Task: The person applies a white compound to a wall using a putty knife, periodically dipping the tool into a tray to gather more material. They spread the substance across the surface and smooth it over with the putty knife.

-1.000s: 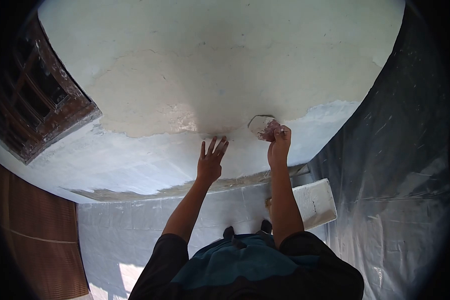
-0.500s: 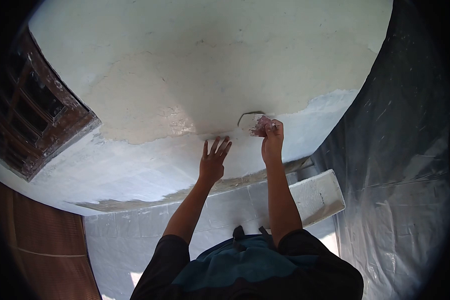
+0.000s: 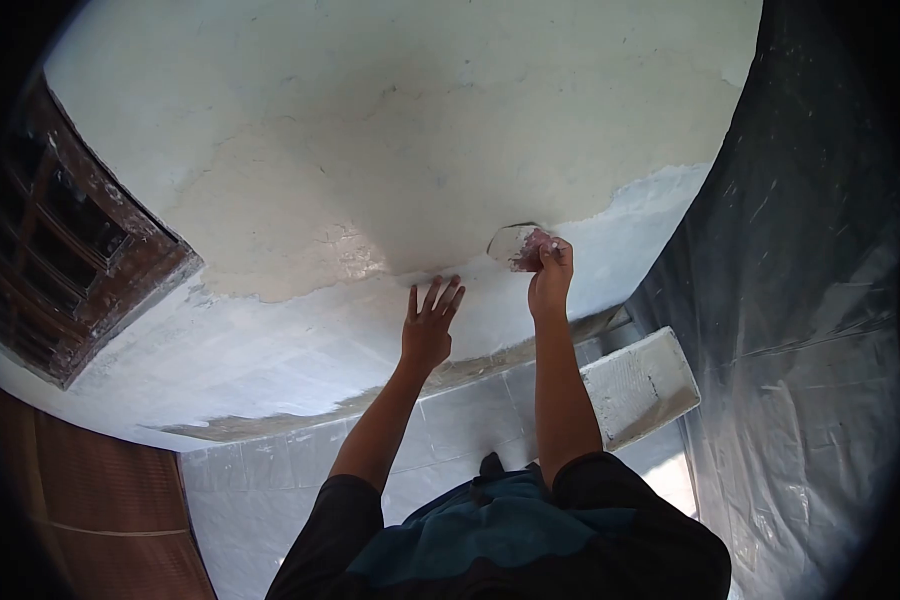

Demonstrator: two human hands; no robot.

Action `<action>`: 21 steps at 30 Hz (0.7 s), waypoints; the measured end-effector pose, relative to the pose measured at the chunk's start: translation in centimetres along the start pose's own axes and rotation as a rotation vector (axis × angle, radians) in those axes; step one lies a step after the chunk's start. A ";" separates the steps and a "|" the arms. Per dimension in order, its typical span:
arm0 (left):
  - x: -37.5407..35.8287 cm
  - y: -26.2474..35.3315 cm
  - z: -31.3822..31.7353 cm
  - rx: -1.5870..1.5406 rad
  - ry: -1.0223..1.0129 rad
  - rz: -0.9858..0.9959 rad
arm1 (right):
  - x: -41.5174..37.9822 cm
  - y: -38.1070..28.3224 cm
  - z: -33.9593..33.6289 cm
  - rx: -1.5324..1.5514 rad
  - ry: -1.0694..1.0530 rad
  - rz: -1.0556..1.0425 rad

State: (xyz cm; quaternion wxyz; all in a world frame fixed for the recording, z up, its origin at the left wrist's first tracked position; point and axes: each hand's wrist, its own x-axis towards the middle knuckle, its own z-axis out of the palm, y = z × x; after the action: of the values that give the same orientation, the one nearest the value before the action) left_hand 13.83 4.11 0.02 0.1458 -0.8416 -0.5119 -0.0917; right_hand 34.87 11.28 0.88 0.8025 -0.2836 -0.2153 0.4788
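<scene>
My right hand (image 3: 551, 272) grips a flat scraper (image 3: 526, 249), whitish with a dark reddish patch near the fingers. The scraper lies close against the wall (image 3: 420, 140), at the ragged border where beige surface meets a white, smoother band. A dark curved line shows along the scraper's upper edge. Left of it, my left hand (image 3: 430, 325) rests with fingers spread, fingertips at the same border and seemingly touching the wall. Nothing is in the left hand.
A brown wooden window frame (image 3: 120, 270) stands at left, above a reddish-brown panel (image 3: 100, 490). Below right sits a long white-smeared trough (image 3: 642, 385). Clear plastic sheeting (image 3: 790, 430) hangs at right. Grey tiles (image 3: 470, 410) run along the wall's foot.
The scraper and my right hand have shifted slightly right in view. The whole view has also moved a little. My left hand stays spread at the wall.
</scene>
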 end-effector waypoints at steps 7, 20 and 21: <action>0.1 0.1 0.1 0.012 -0.046 -0.010 | -1.2 -0.9 1.0 -0.035 -0.148 0.031; -0.1 0.0 0.2 0.048 -0.041 0.022 | -0.4 0.5 1.7 -0.051 -0.111 0.043; -0.1 0.0 0.1 0.052 -0.036 0.023 | 0.1 0.7 1.0 -0.041 -0.044 0.019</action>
State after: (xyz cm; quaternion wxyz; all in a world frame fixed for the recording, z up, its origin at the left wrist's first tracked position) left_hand 13.74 4.06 -0.15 0.1594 -0.8450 -0.5068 -0.0616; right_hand 33.84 11.89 1.19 0.7871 -0.2911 -0.2401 0.4880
